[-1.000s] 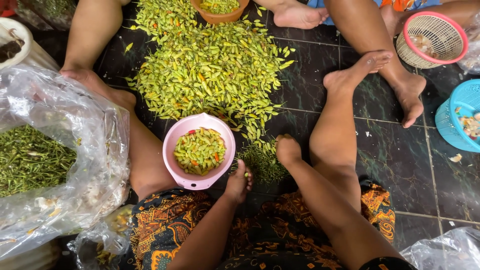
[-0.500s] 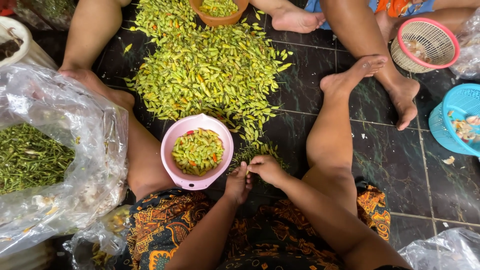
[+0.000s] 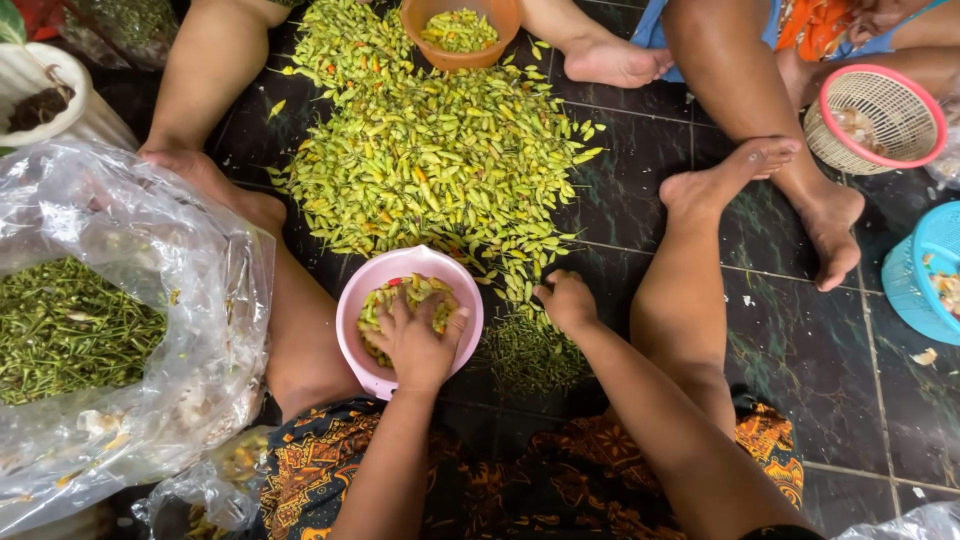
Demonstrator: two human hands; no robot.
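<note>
From the one view we have, a camera on the person's head looking straight down, we see a person seated on a dark tiled floor (image 3: 640, 215) with legs spread around a wide heap of small green and yellow chillies (image 3: 440, 160). Our left hand (image 3: 418, 340) lies palm down, fingers spread wide, inside a pink bowl (image 3: 352, 330) that rests against the left thigh; it presses on the chillies in the bowl, and we cannot tell whether it grips any. Our right hand (image 3: 567, 302) is loosely curled, knuckles up, at the near edge of the heap; whether it holds a chilli is hidden from us. The heap lies just ahead of this hand, away from the body, and the right hand is clearly the nearer one to it. The nearest chillies point in mixed directions. Just below the right hand, a small mound of green stems (image 3: 530, 355) lies on the floor. To the left, a clear plastic bag (image 3: 190, 300) holds more green stems. Across the heap sit an orange bowl (image 3: 462, 55) of chillies and another person's bare feet (image 3: 612, 62), with a pink basket (image 3: 880, 118) and a blue basket (image 3: 925, 275) at the right.
</note>
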